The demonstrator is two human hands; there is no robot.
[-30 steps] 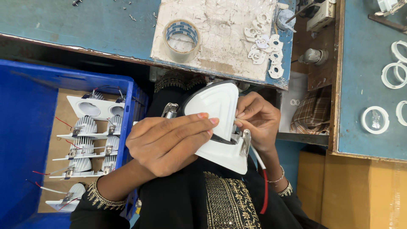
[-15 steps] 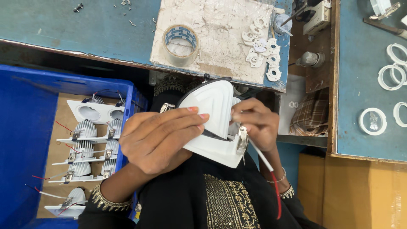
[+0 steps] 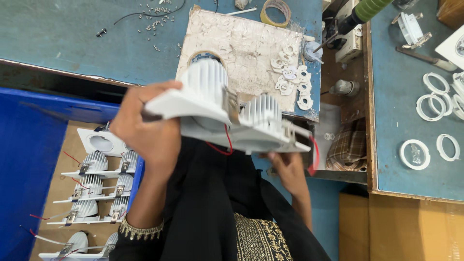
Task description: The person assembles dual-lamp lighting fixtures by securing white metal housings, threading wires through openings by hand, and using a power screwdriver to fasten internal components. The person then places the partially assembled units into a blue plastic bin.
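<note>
While it is lifted above the lap at the centre of the frame, the white twin downlight fixture with two ribbed heat sinks point(image 3: 227, 113) is gripped at its left end by the left hand point(image 3: 145, 135), fingers curled over the rim. Its right end is supported from beneath by the right hand point(image 3: 288, 170), partly hidden. Thin red wires point(image 3: 223, 145) hang below it. More white finned fixtures point(image 3: 94, 186) are stacked in the blue plastic crate point(image 3: 29, 159) at lower left. White plastic rings point(image 3: 437, 118) lie on the blue surface point(image 3: 406, 77) at right.
</note>
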